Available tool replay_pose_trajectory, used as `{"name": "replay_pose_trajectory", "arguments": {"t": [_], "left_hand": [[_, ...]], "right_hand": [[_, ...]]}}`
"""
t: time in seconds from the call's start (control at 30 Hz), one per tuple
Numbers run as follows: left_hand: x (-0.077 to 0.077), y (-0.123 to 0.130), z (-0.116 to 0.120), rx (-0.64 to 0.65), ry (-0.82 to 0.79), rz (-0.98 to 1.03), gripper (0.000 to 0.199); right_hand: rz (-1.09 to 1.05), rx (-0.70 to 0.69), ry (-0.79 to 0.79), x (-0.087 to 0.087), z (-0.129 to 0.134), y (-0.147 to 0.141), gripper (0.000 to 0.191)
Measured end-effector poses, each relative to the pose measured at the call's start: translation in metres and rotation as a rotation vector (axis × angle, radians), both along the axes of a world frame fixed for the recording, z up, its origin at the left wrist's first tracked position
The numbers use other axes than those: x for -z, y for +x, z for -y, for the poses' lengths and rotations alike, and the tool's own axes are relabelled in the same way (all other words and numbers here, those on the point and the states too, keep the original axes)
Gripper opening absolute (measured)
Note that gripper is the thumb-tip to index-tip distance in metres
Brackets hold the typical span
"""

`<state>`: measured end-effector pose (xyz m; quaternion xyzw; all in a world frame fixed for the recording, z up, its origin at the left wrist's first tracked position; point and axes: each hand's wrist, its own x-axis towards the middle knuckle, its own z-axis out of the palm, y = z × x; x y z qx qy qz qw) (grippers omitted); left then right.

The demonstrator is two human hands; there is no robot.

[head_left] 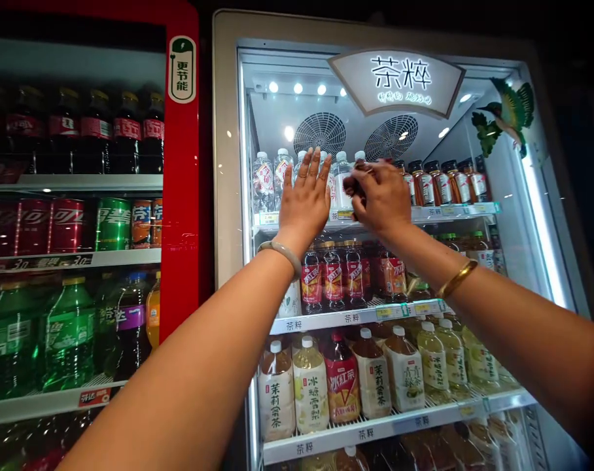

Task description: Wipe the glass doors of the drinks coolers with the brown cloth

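Observation:
My left hand is raised, fingers stretched out and nearly together, flat against or just before the glass front of the lit drinks cooler. A pale bangle circles that wrist. To its right, my right hand is up at the same height with its fingers curled, also close to the glass. Something dark, perhaps a reflection, shows by its fingertips; what the fingers hold, if anything, I cannot make out. Around the right wrist is a gold bangle. Behind both hands stand clear water bottles on the top shelf.
Amber drink bottles fill the top shelf's right side. Lower shelves hold red-labelled bottles and large tea bottles. A fan-shaped lit sign hangs above. At left stands a red-framed cooler with cans and green bottles.

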<state>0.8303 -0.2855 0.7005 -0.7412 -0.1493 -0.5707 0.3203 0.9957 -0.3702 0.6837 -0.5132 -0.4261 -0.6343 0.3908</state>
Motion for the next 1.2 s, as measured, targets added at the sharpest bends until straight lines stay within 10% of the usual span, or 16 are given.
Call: {"name": "replay_pose_trajectory", "arguments": {"t": [0.17, 0.3, 0.53, 0.77, 1.0, 1.2], "left_hand": [[-0.007, -0.001, 0.004, -0.084, -0.006, -0.041, 0.062], [-0.010, 0.012, 0.021, -0.159, -0.096, 0.030, 0.063], [-0.014, 0.097, 0.058, -0.113, -0.099, 0.061, 0.065], [-0.025, 0.153, 0.065, -0.160, -0.122, 0.179, 0.066], [-0.012, 0.188, 0.078, -0.140, -0.042, 0.039, 0.065], [-0.011, 0.190, 0.074, -0.095, -0.049, 0.050, 0.065]], "right_hand": [[0.321, 0.042, -0.212, -0.018, 0.009, 0.007, 0.038], [0.128, 0.038, -0.109, -0.051, 0.032, 0.053, 0.036], [0.226, 0.046, -0.113, -0.007, 0.041, 0.089, 0.034], [0.193, 0.008, -0.103, -0.047, 0.062, 0.144, 0.039], [0.177, 0.018, -0.058, 0.004, 0.070, 0.172, 0.036], [0.206, 0.026, -0.107, -0.049, 0.085, 0.203, 0.044]]}}
